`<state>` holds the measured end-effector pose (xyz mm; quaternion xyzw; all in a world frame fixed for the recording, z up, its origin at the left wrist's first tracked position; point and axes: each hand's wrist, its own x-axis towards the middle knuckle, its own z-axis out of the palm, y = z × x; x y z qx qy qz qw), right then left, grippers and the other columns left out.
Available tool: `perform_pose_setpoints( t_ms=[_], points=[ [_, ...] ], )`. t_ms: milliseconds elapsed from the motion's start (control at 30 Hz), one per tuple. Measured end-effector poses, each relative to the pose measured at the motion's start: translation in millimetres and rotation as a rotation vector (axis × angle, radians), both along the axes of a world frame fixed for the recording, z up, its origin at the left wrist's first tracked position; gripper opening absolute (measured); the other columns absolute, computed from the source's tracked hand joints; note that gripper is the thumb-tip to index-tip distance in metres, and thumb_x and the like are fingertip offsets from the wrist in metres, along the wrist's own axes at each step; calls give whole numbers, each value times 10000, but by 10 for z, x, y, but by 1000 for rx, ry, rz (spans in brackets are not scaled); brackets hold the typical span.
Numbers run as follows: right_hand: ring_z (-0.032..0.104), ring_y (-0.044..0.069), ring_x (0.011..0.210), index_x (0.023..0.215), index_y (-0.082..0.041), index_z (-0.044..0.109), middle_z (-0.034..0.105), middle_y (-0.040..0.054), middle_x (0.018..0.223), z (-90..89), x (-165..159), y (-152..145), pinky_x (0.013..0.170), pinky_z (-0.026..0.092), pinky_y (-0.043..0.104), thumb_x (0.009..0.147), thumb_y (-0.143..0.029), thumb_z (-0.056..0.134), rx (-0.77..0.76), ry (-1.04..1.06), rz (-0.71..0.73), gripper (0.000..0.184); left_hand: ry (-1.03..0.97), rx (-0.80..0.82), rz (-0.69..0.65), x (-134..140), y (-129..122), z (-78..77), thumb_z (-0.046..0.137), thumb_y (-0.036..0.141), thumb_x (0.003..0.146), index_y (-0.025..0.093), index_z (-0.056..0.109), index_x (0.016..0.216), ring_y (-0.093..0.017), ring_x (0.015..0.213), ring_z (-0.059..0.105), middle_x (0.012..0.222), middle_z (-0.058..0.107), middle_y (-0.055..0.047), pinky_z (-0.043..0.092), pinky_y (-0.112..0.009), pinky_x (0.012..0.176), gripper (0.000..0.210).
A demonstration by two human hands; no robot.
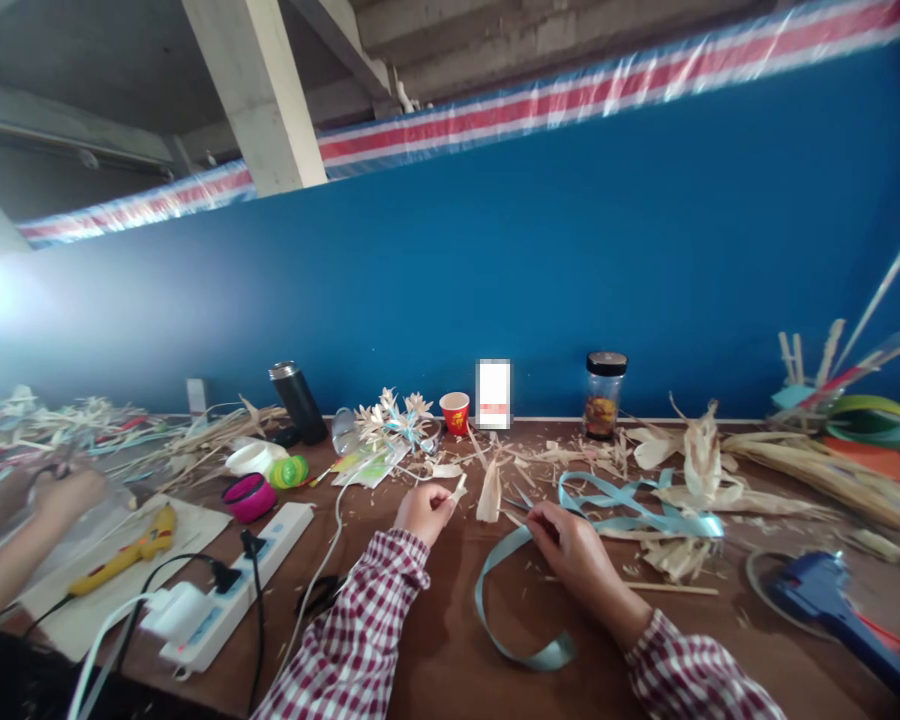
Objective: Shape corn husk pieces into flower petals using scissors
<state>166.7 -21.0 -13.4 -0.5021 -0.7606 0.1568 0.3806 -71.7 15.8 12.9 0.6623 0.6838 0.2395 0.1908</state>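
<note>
The left hand (pixel 422 515) has its fingertips closed together on a small, pale husk piece (pixel 459 489), over the brown table (pixel 442 660). The right hand (pixel 576 552) pinches one end of a light-blue ribbon (pixel 481 592), which curls between the checked sleeves (pixel 364 625).

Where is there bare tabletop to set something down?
Bare tabletop shows between the left sleeve and the blue ribbon, and between the right sleeve and the blue glue gun. Crowded: beyond the left hand and right hand, among husk scraps, and around the power strip.

Red cup (pixel 457 416) between flask (pixel 300 405) and jar (pixel 604 400)
</note>
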Motion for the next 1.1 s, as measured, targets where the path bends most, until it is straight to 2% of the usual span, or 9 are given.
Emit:
perform_pose_setpoints(
  t_ms=[133, 267, 367, 467, 600, 700, 800, 967, 1100],
  points=[
    [567, 160, 635, 768, -198, 577, 617, 13, 699, 34, 4, -12, 610, 396, 254, 864, -235, 436, -10, -5, -2, 175, -44, 38, -120, 147, 20, -133, 560, 290, 779, 169, 742, 798, -195, 780, 663, 798, 729, -62, 469, -267, 728, 220],
    [563, 160, 655, 788, -190, 598, 623, 27, 748, 47, 3, 10, 623, 408, 256, 825, -198, 473, 5, 25, -36, 130, -40, 181, -92, 128, 11, -264, 532, 206, 789, 165, 741, 885, -214, 860, 656, 907, 716, -99, 474, -313, 805, 233],
    [556, 156, 656, 782, -181, 602, 610, 36, 760, 64, -21, 13, 633, 419, 257, 799, -183, 499, 21, 92, -51, 104, -177, 256, -73, 110, -30, -294, 538, 215, 788, 169, 732, 882, -206, 853, 663, 915, 721, -93, 491, -318, 802, 220],
    [542, 149, 624, 748, -178, 589, 591, 24, 714, 112, -67, -21, 606, 415, 248, 793, -185, 508, -14, 144, -41, 93, -367, 303, -66, 183, -94, -239, 564, 265, 784, 160, 725, 864, -208, 832, 675, 906, 731, -95, 511, -312, 763, 208],
    [528, 139, 606, 752, -179, 570, 581, 3, 674, 152, -122, -70, 588, 403, 235, 814, -172, 485, -64, 187, 21, 105, -429, 253, -150, 412, -166, -58, 586, 294, 774, 164, 739, 814, -209, 767, 681, 829, 739, -83, 517, -302, 712, 204],
    [533, 146, 638, 759, -182, 568, 584, 7, 697, 131, -127, -72, 612, 404, 240, 810, -151, 482, -36, 182, 37, 104, -432, 183, -177, 596, -191, 23, 600, 304, 765, 153, 745, 793, -215, 767, 681, 805, 741, -92, 514, -306, 733, 211],
    [540, 155, 677, 784, -183, 577, 589, 19, 737, 106, -111, -62, 637, 409, 248, 821, -149, 473, -3, 180, 33, 115, -481, 127, -180, 728, -215, -37, 601, 297, 756, 155, 747, 800, -209, 735, 680, 775, 738, -86, 524, -307, 725, 209],
    [529, 149, 656, 797, -179, 583, 576, 14, 726, 91, -99, -51, 621, 406, 247, 829, -172, 491, -6, 189, -1, 97, -709, -55, -203, 809, -304, -189, 588, 354, 757, 120, 737, 858, -188, 605, 650, 721, 711, -78, 542, -283, 542, 295],
    [535, 148, 653, 795, -179, 576, 581, 11, 719, 81, -100, -40, 619, 413, 245, 813, -166, 499, -35, 211, -34, 80, -797, -73, -208, 794, -351, -201, 622, 418, 736, 108, 735, 878, -187, 629, 649, 740, 712, -84, 555, -288, 577, 359]
  ],
)
